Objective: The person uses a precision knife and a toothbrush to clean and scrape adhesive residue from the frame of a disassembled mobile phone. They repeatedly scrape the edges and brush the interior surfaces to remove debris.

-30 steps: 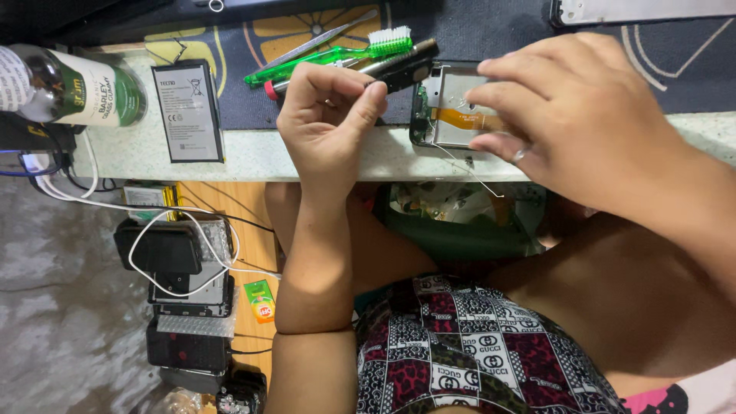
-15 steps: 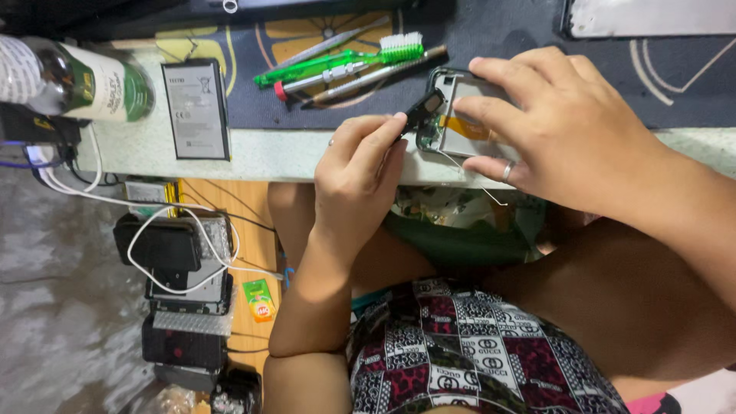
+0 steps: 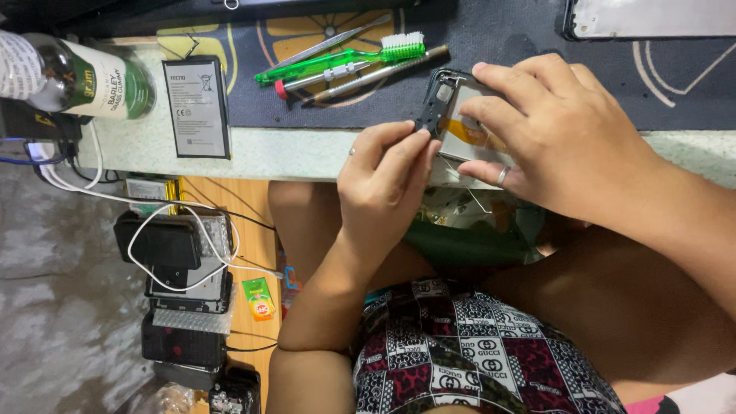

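- Pale speckled counter (image 3: 307, 149) with a dark patterned mat (image 3: 491, 92) along its far side; wooden floor below.
- Opened phone body (image 3: 460, 123): lies at the counter's front edge, half on the mat, an orange ribbon strip showing inside.
- Left hand (image 3: 387, 188): since a second ago it has shifted from the counter edge up to the phone; thumb and forefinger now pinch a small dark cover piece (image 3: 431, 115) at the phone's left end.
- Right hand (image 3: 552, 130): stays spread over the phone, fingers curled down, pressing it flat.
- Green toothbrush (image 3: 345, 57), tweezers and pens: on the mat, unchanged.
- Flat battery (image 3: 197, 107): black rectangle with white label, left of the mat.
- Bottle (image 3: 77, 77): green-and-white label, lying far left.
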